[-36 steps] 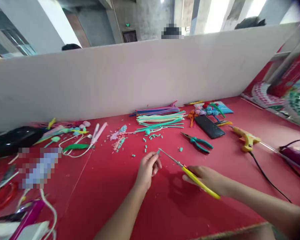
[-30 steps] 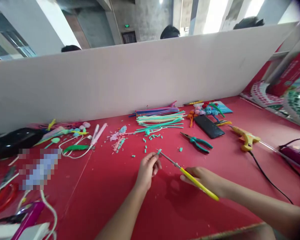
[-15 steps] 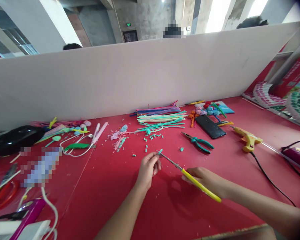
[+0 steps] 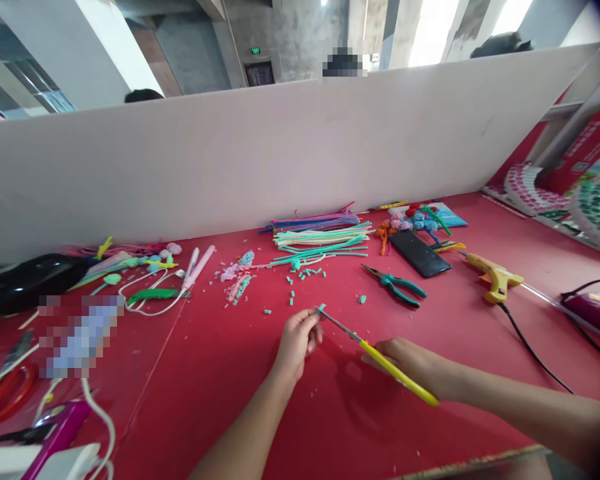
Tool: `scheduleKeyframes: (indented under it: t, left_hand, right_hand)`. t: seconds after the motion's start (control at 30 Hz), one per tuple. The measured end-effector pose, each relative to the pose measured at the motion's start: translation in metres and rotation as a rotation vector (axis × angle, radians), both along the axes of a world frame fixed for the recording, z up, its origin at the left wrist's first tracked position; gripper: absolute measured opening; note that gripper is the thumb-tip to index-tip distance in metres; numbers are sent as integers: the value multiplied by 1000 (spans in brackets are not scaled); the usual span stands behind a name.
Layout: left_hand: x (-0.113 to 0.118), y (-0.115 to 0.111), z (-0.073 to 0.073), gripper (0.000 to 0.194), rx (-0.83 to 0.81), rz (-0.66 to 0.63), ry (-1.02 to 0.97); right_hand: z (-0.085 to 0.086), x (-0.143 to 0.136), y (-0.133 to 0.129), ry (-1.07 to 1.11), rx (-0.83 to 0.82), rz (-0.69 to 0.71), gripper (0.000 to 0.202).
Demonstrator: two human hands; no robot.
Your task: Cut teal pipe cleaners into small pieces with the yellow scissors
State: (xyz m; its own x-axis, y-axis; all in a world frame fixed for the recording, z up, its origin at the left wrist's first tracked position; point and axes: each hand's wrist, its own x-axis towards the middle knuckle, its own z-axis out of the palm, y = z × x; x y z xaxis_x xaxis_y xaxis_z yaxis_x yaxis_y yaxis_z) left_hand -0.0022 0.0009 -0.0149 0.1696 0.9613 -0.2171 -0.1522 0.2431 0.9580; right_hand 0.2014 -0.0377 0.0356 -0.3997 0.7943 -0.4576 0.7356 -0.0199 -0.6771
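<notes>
My left hand [image 4: 300,335] pinches a short teal pipe cleaner piece [image 4: 322,308] between thumb and fingertips, over the red table [image 4: 220,400]. Closed around yellow-handled scissors [image 4: 397,373], my right hand [image 4: 405,360] holds them with the blades pointing up and left. The blade tips meet the teal piece at my left fingertips. Several cut teal bits [image 4: 305,273] lie scattered just beyond my left hand, and one more teal bit [image 4: 363,299] rests to the right. Behind them sits a bundle of teal and white pipe cleaners [image 4: 323,237].
Teal-handled pliers [image 4: 395,283], a black phone [image 4: 420,253] and a yellow glue gun [image 4: 493,277] lie to the right. Toward the left are a pink hair straightener [image 4: 199,267], fluffy trimmings [image 4: 237,290], white cables and red-handled scissors [image 4: 15,393]. A white partition [image 4: 280,147] stands behind.
The scissors and my right hand have shifted slightly left toward my left fingertips. The teal piece still sits in my left hand's pinch; the table items look unchanged.
</notes>
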Motion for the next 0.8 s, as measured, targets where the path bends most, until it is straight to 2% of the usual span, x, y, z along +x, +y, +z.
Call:
scheduleKeyframes:
  t: [0.1,0.17,0.33,0.43,0.5,0.63,0.8]
  left_hand:
    - [0,0,-2,20,-41,-19,-3]
    - [1,0,0,20,-57,-48,3]
    - [7,-6,17,26,-107,-198,3]
    - [10,-11,25,30,-135,-329,-11]
    - [11,-13,27,31,-149,-383,-6]
    - [11,-14,27,32,-178,-424,3]
    - [11,-14,27,30,-183,-415,-14]
  right_hand:
    - [-2,0,0,-16,-69,-23,47]
    - [-6,2,2,-15,-81,-90,46]
    - [-12,2,12,187,-163,-330,39]
    - [-7,-9,20,340,-125,-339,32]
    - [-3,-19,24,343,-61,-326,27]
    - [0,-33,29,286,32,-311,18]
    - [-4,-34,31,249,92,-306,12]
